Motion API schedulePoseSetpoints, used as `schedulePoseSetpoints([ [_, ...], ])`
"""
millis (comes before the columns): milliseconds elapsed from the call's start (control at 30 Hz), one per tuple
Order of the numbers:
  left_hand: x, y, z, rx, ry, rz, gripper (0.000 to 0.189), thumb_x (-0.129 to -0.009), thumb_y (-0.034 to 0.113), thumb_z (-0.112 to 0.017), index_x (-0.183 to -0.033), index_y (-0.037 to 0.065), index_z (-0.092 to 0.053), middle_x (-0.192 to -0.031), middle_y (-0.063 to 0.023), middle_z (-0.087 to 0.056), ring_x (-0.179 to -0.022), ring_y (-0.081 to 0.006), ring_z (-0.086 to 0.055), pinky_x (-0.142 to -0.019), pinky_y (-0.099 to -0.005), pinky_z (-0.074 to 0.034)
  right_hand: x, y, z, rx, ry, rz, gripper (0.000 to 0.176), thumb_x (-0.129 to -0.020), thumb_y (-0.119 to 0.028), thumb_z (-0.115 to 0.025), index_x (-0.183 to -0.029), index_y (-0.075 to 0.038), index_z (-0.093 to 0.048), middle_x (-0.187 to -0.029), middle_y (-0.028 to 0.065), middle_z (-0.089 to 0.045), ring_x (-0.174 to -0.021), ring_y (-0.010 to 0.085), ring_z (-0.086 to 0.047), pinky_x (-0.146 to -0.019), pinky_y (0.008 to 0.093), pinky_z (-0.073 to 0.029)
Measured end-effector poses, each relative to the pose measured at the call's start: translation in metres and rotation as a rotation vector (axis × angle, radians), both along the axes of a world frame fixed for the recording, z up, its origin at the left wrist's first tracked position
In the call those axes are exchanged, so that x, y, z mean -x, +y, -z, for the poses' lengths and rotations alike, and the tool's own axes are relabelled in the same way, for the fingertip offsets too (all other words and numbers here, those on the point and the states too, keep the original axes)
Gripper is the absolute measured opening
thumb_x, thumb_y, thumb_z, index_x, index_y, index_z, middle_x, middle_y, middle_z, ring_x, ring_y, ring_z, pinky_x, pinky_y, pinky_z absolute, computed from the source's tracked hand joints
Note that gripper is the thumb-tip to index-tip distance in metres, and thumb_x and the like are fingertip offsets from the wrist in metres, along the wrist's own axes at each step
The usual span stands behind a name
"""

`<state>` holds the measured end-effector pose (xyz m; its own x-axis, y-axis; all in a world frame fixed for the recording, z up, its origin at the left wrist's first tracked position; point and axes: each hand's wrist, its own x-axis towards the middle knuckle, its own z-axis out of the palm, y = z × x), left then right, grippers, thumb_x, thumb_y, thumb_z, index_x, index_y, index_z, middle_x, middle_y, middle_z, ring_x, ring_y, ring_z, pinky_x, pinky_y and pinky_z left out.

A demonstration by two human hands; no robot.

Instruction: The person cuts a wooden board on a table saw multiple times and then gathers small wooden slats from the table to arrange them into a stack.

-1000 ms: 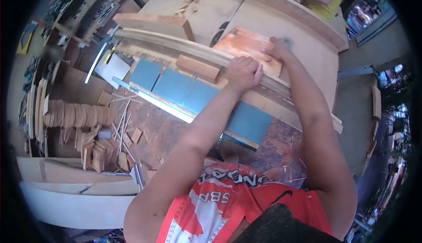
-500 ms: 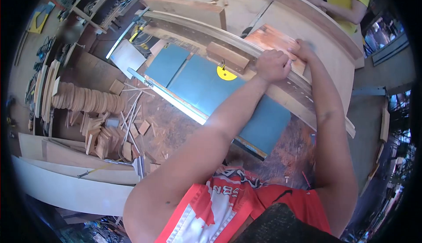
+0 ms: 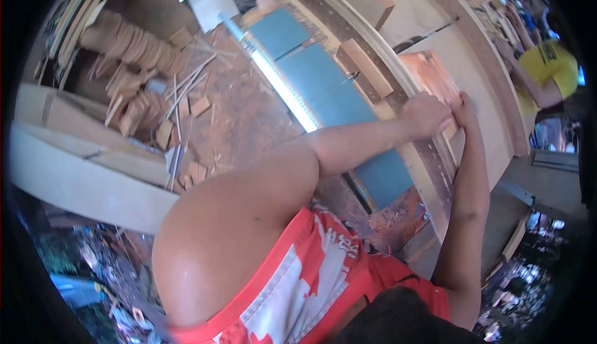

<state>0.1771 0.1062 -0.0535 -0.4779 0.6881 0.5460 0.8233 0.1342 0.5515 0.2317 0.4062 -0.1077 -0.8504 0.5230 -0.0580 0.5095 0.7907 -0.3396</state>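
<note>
A flat reddish wooden board lies on the pale plywood sled, against its long wooden fence. My left hand is closed over the top of the fence at the board's near edge, thumb towards the board. My right hand is just beyond it, fingers bent onto the board's right end; its palm side is hidden. A dark slot runs across the sled left of the board. A wooden block is fixed to the fence's near side.
Below the sled is a blue saw table with a bright metal rail. Wood offcuts and thin strips litter the floor to the left. A person in a yellow shirt works beyond the sled's far rail.
My view has turned, so the scene sits tilted and further right. The yellow disc by the block no longer shows. Both hands stay at the fence and board.
</note>
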Motion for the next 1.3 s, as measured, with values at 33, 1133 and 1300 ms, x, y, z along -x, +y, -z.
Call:
schedulePoseSetpoints([
  [33,-0.002,0.008,0.000,-0.012,0.027,0.048,0.028,-0.089,0.036,-0.059,-0.078,0.011,-0.066,-0.077,-0.0071,-0.067,-0.078,-0.0262,-0.065,-0.075,-0.0423,-0.049,-0.001,-0.012,-0.016,0.024,-0.008,0.017,0.083,-0.076,-0.048,-0.082,-0.133,0.004,-0.052,-0.126,0.0285,-0.060,-0.118,0.0393,-0.059,-0.099,0.0440,-0.047],
  [1133,0.005,-0.182,-0.026,0.071,-0.295,0.619,0.020,-0.089,0.025,-0.069,-0.085,0.006,-0.067,-0.086,-0.0091,-0.066,-0.083,-0.0301,-0.063,-0.077,-0.0403,-0.048,-0.011,-0.090,-0.054,-0.055,-0.157,0.210,0.080,-0.078,-0.071,-0.066,-0.113,0.001,-0.065,-0.110,0.0272,-0.066,-0.105,0.0406,-0.063,-0.094,0.0456,-0.048],
  [1300,0.038,-0.083,-0.066,0.137,-0.005,0.685,0.031,-0.079,0.032,-0.076,-0.095,0.007,-0.065,-0.095,-0.0083,-0.063,-0.094,-0.0305,-0.059,-0.087,-0.0412,-0.045,-0.013,-0.085,-0.073,0.007,-0.208,0.196,0.077,-0.078,-0.071,-0.066,-0.106,0.001,-0.069,-0.108,0.0230,-0.069,-0.100,0.0365,-0.066,-0.088,0.0456,-0.050],
])
